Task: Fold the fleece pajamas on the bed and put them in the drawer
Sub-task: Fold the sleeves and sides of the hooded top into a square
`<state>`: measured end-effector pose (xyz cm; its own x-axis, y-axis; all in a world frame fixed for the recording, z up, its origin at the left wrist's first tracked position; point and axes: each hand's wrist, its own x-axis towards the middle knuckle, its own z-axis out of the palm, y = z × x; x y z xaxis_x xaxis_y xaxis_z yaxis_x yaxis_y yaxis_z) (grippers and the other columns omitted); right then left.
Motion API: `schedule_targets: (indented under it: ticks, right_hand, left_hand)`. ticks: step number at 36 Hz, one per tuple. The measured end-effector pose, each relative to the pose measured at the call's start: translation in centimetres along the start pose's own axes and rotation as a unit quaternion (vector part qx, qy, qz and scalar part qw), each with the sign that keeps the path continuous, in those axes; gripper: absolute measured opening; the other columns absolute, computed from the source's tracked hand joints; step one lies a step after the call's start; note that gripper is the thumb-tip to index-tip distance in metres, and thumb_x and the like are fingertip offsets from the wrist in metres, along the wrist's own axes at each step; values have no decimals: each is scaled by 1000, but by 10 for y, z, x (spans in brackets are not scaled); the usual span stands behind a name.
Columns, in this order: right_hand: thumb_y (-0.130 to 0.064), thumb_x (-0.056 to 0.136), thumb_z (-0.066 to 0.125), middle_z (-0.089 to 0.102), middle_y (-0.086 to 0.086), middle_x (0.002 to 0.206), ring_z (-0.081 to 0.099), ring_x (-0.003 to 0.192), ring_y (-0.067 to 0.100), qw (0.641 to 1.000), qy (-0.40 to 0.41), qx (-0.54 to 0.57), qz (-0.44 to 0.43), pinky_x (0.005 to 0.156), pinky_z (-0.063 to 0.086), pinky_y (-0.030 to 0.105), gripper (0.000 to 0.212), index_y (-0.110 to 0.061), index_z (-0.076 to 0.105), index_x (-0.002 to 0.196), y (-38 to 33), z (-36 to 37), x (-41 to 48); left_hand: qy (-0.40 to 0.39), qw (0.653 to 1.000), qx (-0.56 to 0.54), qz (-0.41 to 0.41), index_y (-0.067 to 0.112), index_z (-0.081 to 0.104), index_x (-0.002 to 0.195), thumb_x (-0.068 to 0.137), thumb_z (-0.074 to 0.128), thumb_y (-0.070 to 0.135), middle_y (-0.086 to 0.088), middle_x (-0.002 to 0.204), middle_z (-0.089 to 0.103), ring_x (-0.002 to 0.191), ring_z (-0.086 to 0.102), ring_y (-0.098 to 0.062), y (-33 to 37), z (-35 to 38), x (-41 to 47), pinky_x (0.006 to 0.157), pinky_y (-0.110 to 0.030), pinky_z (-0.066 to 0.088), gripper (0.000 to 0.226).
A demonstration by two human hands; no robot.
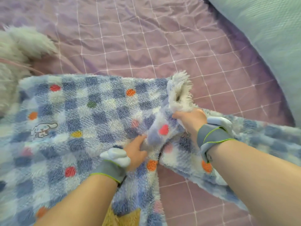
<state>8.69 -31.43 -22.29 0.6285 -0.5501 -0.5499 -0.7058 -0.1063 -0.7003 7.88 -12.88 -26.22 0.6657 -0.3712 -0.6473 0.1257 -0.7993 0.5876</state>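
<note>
The fleece pajamas [97, 111], blue and white checks with coloured dots, lie spread across the near half of the bed [146, 38], whose purple sheet carries a white grid. A small cartoon dog [44, 129] is stitched on the left part of the fabric. The left hand [136, 150] is near the middle, its grip closed on a raised fold of the fleece, fingers curled into the pile. Just to the right and a little farther off, the right hand [189, 118] has its grip closed on a bunched part of the same garment, from which a white shaggy edge [180, 90] stands up. Another part of the pajamas trails off to the near right under the right forearm. A grey strap [109, 172] with a pale block wraps each wrist. A white fluffy thing [19, 51] lies at the far left beside the pajamas, a pale blue cover [268, 38] fills the far right corner, and a yellow fuzzy patch [123, 216] shows at the near edge between the forearms.
</note>
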Motion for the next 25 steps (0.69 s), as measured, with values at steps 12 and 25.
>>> schedule_targets:
  ticks: [12, 25]
  right_hand:
    - [-1, 81, 68, 62, -1, 110, 61, 84, -7, 895, -406, 52, -174, 74, 42, 9, 57, -14, 47, 133, -70, 102, -69]
    - [-16, 85, 62, 47, 11, 135, 48, 123, 24, 947, -176, -188, -194, 99, 34, 26, 58, -20, 42, 138, -20, 121, -18]
  left_hand:
    - [153, 763, -626, -44, 17, 71, 103, 94, 35, 54, 2, 78, 74, 70, 71, -9, -30, -127, -5, 55, -24, 57, 53]
    - [338, 916, -74, -206, 0, 46, 127, 87, 53, 2, -27, 115, 59, 107, 55, -42, -75, -107, -14, 80, -39, 39, 41]
